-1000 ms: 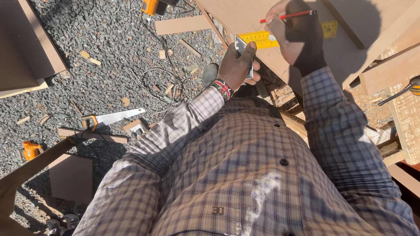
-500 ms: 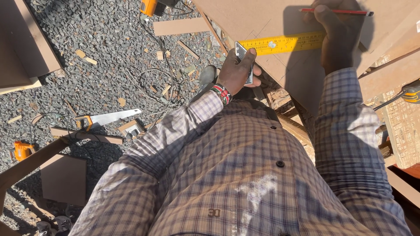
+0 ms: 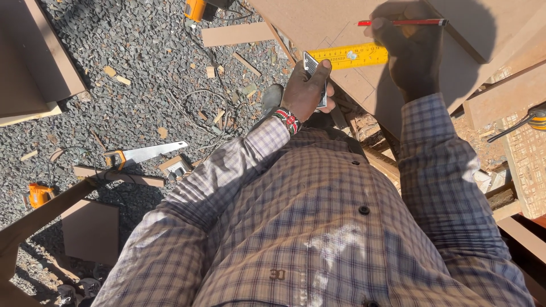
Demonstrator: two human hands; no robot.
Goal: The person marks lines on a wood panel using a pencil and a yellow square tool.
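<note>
while the view looks straight down the checked shirt [image 3: 318, 227], the far left shows brown boards [image 3: 34, 62] on grey gravel [image 3: 142, 62]; an orange tool [image 3: 38, 194] lies low at the left edge, partly hidden; a handsaw [image 3: 142, 153] with an orange-and-black handle lies flat on the gravel, blade pointing right, near a thin cable loop [image 3: 205, 108] and scattered offcuts [image 3: 116, 77]; a longer strip of board [image 3: 236, 34] lies near the top, just below another orange tool [image 3: 196, 8] at the top edge; left hand [image 3: 307, 91] is at centre, beaded wristband [image 3: 288, 119] at the wrist; fingers closed round a tape measure [image 3: 315, 74], thumb over its top, silver case showing, held at the near edge of the panel [image 3: 341, 23]; yellow tape blade [image 3: 350, 55] runs right from the case, flat on the panel, reaching the right hand; right hand [image 3: 412, 57] is in shadow on the panel, just right of the blade's end; fingers pinched shut on a red pencil [image 3: 404, 23], which lies nearly level, tip pointing left just above the blade; faint pencil lines show on the panel near the blade; whether the tip touches the panel, cannot tell; far right, more boards [image 3: 506, 96] stacked at angles, and a yellow-handled tool [image 3: 532, 119] pokes in at the edge
</note>
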